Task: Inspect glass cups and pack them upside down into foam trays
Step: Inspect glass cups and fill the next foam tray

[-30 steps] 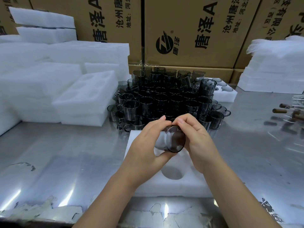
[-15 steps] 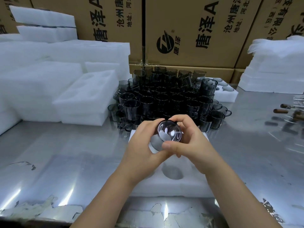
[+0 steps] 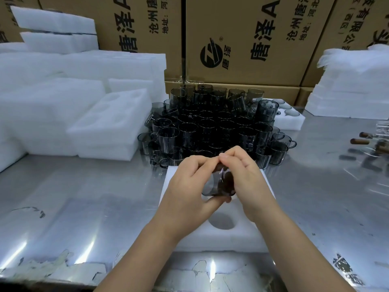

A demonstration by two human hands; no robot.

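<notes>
A smoky grey glass cup (image 3: 219, 184) is held between both hands above a white foam tray (image 3: 229, 239). My left hand (image 3: 189, 186) grips it from the left, thumb under its lower rim. My right hand (image 3: 246, 180) holds it from the right, fingers curled over the top. The two hands' fingertips meet above the cup. One round empty pocket (image 3: 221, 221) of the tray shows just below the hands; the rest of the tray is hidden by them. Behind stands a dense cluster of several grey glass cups (image 3: 212, 129).
Stacks of white foam trays (image 3: 105, 123) fill the left side, more foam (image 3: 353, 85) is piled at the right. A foam tray with pockets (image 3: 288, 119) lies behind the cups. Cardboard boxes (image 3: 252, 39) form a back wall. Small objects (image 3: 366, 142) lie at the far right of the steel table (image 3: 84, 207).
The cup has been turned in my hands: half a second ago its round end faced me, now its side shows. Both hands sit slightly lower over the tray.
</notes>
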